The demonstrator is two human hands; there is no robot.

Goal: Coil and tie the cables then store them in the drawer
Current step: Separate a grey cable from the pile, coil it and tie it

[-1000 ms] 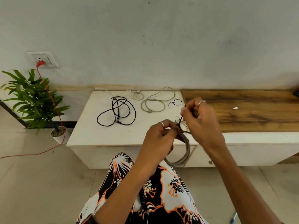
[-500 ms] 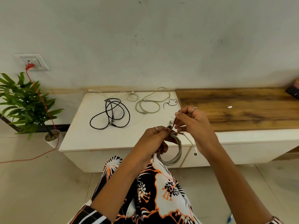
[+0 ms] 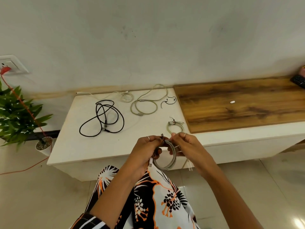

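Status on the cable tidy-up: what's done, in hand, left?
Done: one small grey coil lies tied on the white cabinet top. In hand: left hand and right hand pinch a black tie onto the grey coiled cable. Left: black cable, beige cable and white cable lie loose; nothing visibly stored.

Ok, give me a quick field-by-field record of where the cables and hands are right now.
in hands: grey coil, left hand and right hand both gripping it, dark tie at its top
already tied: small coil on white cabinet top
loose: black cable, beige cable, white cable
drawer: shut
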